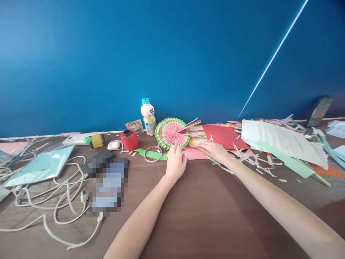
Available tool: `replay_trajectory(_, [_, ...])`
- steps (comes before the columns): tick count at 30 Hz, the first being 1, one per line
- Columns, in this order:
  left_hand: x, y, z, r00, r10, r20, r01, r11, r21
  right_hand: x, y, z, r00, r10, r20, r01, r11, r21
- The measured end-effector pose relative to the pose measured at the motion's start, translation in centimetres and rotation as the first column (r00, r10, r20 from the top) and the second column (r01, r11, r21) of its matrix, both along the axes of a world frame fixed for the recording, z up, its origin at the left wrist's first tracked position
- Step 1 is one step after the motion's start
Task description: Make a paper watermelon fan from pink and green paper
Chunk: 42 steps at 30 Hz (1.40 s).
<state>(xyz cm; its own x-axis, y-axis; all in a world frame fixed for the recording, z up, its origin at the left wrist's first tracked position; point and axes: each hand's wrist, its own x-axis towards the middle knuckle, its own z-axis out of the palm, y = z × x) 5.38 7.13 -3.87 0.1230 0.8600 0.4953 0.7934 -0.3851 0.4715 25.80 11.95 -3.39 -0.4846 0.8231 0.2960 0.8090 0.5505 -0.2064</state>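
A round pleated paper fan (174, 133), pink in the middle with a green and white striped edge, leans near the blue wall. My left hand (176, 162) is closed at its lower edge, fingers curled over the rim. To the right, my right hand (215, 153) reaches in low with its fingers together beside a yellow patterned piece (196, 133). What those fingertips hold is hidden. Beneath both hands lies pink paper (192, 154). A red paper packet (225, 136) is just behind my right hand, with thin coloured paper strips (192, 123) beside it.
Left of the fan are a metal ring (153, 154), green paper strip (147, 153), red roll (129, 140) and bottle (148, 117). A phone (110, 185) and tangled white cables (67, 190) lie at left. Paper scraps (260, 162) and a printed sheet (280, 140) spread right.
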Motion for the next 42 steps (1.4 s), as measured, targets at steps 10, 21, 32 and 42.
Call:
replay_trajectory(10, [0.1, 0.5, -1.1, 0.972, -0.170, -0.160, 0.145, 0.977, -0.156, -0.3, 0.0, -0.4, 0.991, -0.106, -0.080, 0.114, 0.989, 0.092])
replay_trajectory(21, [0.5, 0.1, -0.8, 0.969, -0.183, -0.166, 0.150, 0.970, -0.190, 0.5, 0.4, -1.7, 0.983, 0.025, -0.183, 0.003, 0.989, 0.151])
replay_trajectory(32, [0.4, 0.5, -1.0, 0.981, -0.174, -0.086, 0.154, 0.968, -0.196, 1.2, 0.9, -1.9, 0.980, 0.075, -0.186, -0.053, 0.991, 0.121])
replay_trajectory(42, [0.3, 0.8, -1.0, 0.982, -0.183, -0.040, 0.172, 0.966, -0.194, 1.3, 0.9, -1.6, 0.980, 0.081, -0.184, -0.060, 0.992, 0.113])
